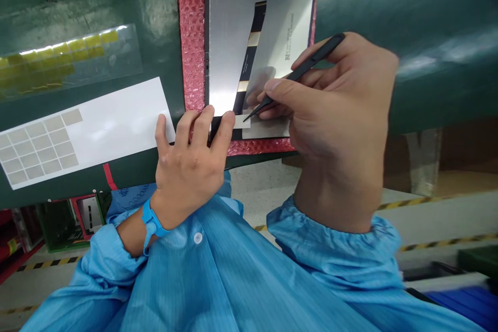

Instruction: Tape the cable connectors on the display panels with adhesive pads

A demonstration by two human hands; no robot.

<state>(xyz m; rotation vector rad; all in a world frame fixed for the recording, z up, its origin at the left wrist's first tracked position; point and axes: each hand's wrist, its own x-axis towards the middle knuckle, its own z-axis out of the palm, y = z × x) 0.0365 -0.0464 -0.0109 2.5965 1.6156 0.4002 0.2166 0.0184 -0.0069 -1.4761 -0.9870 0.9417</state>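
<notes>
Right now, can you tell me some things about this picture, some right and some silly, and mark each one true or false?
1. The right hand holds black tweezers. True.
2. The left hand wears a glove. False: the left hand is bare.
3. The panel lies on pink bubble wrap. True.
4. The white sheet is to the right of the panel. False: the white sheet is to its left.
5. The tweezers' tips are at a pale strip. True.
6. The sleeves are red. False: the sleeves are blue.
</notes>
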